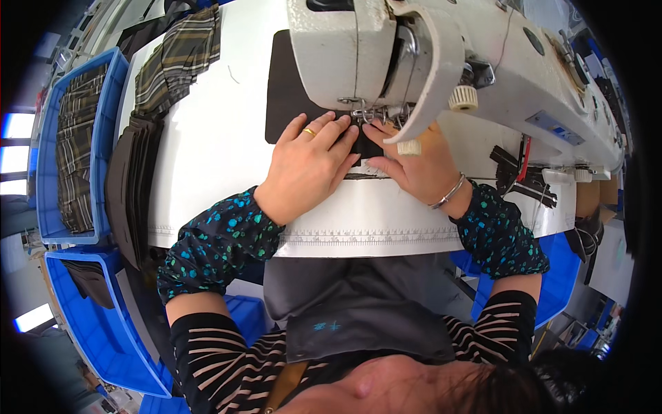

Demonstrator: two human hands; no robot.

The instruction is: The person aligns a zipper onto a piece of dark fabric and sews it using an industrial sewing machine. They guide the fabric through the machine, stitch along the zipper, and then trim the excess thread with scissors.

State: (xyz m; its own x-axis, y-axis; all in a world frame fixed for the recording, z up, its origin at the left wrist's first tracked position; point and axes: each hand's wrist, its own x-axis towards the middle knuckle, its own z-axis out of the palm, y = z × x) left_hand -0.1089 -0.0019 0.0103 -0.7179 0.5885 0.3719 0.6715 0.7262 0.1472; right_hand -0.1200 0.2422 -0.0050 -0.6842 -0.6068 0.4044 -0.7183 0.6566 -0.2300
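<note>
A dark brown fabric piece (284,90) lies flat under the head of a white sewing machine (324,58). My left hand (310,159), with a ring on it, rests palm down on the fabric's near part, its fingers stretched toward the presser foot (360,114). On the other side of the foot is my right hand (417,162), thumb and forefinger apart on the dark cloth. A curved white guard and a knob cover some of its other fingers. The needle tip is too small to make out. Neither hand pinches the cloth visibly.
Left of the white table (207,172) stand a blue bin (102,148) of plaid pieces and a lower blue bin (103,338). Dark folded pieces (131,186) and plaid cloth (183,58) line the table's left edge. Dark scraps and a red-handled tool (525,157) lie right.
</note>
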